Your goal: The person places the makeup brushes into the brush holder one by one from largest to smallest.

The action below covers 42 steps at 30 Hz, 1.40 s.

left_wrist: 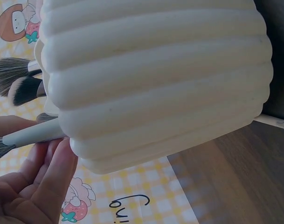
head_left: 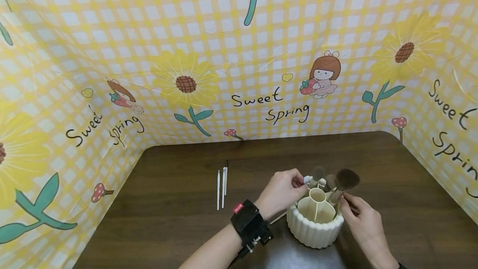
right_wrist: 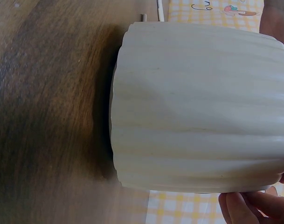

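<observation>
A cream ribbed brush holder [head_left: 315, 231] with several compartments stands upright on the table. Makeup brushes rise from its far side, among them a large dark fluffy brush [head_left: 347, 179] and a brush with a pale ferrule [left_wrist: 32, 133]. At the holder's left rim, my left hand [head_left: 281, 190] has its fingers curled, the thumb against the ribbed wall and the pale-ferruled brush right beside it. My right hand [head_left: 364, 219] grips the right rim, close to the large brush. In the right wrist view, its fingertips [right_wrist: 235, 207] touch the holder's side. Some fingertips are hidden behind the holder.
Several slim white sticks [head_left: 223, 188] lie on the dark wooden table [head_left: 168, 202] left of the holder. Another thin pale stick [head_left: 278, 218] lies against the holder's left side. Patterned yellow checked cloth [head_left: 224, 53] encloses the table at the back and sides.
</observation>
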Motion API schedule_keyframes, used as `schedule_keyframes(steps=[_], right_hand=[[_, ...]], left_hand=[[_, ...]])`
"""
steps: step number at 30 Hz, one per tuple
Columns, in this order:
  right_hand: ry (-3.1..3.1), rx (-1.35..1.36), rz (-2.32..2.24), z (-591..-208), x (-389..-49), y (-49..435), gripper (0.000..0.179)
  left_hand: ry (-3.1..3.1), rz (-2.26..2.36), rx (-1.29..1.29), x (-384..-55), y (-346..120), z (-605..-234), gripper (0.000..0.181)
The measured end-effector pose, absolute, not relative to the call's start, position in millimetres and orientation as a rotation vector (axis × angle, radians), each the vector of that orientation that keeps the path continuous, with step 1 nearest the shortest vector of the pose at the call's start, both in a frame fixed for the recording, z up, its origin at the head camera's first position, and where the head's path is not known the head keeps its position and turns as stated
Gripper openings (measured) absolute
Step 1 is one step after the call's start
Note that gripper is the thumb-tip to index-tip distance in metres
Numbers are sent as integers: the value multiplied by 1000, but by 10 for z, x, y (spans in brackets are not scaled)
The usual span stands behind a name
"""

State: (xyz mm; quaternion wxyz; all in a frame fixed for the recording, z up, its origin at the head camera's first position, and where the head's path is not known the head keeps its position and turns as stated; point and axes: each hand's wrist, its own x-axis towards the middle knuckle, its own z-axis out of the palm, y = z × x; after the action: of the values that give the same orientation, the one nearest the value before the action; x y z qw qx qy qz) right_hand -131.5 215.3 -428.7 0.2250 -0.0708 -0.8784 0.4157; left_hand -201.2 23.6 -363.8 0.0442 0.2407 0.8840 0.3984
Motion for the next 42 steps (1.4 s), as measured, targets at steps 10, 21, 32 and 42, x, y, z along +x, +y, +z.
schedule_keyframes(steps=[10, 21, 32, 42], right_hand=[[-2428, -204, 1148, -4289, -1306, 2148, 27], [-2436, -192, 1138, -4292, -1296, 2153, 26], [-2426, -214, 1173, -4258, -1271, 2181, 22], [-2305, -96, 1141, -4170, -1222, 2152, 6]], left_hand=[[2718, 1110, 757, -2023, 233, -3645, 7], [2618, 1311, 711, -2042, 173, -3693, 14], [2638, 1334, 665, -2099, 35, -3825, 41], [2221, 1218, 787, -2108, -88, -4103, 98]])
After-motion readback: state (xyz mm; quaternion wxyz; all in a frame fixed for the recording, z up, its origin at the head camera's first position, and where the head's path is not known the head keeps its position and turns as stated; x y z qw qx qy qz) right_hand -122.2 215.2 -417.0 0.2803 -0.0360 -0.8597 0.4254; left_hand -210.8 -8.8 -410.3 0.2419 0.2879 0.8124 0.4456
